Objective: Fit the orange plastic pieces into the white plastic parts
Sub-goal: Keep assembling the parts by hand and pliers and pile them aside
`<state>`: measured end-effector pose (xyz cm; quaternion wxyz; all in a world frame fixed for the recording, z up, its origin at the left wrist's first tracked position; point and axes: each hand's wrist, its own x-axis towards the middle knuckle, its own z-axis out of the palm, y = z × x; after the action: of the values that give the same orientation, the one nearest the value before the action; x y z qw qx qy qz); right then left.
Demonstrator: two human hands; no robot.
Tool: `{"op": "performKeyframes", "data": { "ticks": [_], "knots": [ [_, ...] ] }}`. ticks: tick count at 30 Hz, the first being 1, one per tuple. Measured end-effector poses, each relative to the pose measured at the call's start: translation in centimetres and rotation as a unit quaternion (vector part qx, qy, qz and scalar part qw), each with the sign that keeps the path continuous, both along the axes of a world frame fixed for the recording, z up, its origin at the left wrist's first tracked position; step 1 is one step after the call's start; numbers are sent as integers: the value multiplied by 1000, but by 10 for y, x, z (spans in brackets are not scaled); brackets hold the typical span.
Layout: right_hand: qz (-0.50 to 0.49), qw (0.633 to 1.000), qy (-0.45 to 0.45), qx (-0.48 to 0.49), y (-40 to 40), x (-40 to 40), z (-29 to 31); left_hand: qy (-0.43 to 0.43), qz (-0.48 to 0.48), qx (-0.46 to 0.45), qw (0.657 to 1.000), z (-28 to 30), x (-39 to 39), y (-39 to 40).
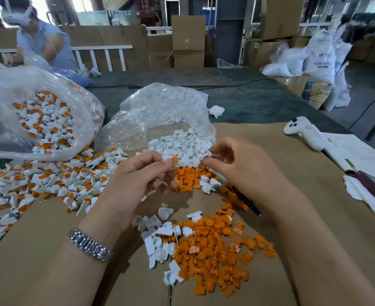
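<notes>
Sacks (319,60) lettered "ABS RESIN" stand past the cardboard (303,191) covering the table in a warehouse of stacked cartons. Left hand (142,173) pinches a white part (168,162) with an orange piece (174,159) seated — right hand (239,166), blurred, grip unclear. Loose orange pieces (215,257) lie on the cardboard beneath both wrists.

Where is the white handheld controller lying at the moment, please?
In the head view, the white controller lies at the far right of the cardboard sheet, its handle overlapping the open paper notebook.
</notes>
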<state>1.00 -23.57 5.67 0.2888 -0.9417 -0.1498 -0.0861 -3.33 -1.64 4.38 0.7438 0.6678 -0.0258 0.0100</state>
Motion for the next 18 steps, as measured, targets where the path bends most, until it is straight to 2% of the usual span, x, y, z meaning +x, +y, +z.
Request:
{"op": "performKeyframes", "data": {
  "ticks": [2,4,10,15,18],
  "knots": [
    [-62,988,85,-113,-14,7,-4,-6,0,7,1000,-1,0,1],
    [-81,968,145,-186,-20,10,-7,-11,-1,10,1000,-1,0,2],
    [-88,958,131,-238,-16,7,-10,-26,0,17,1000,-3,1,4],
    [-88,974,118,-174,-15,4,-3,-27,13,9,1000,-4,3,4],
    [-60,991,111,-40,-15,0,6,-24,25,-2,999,-5,4,4]
  ]
}}
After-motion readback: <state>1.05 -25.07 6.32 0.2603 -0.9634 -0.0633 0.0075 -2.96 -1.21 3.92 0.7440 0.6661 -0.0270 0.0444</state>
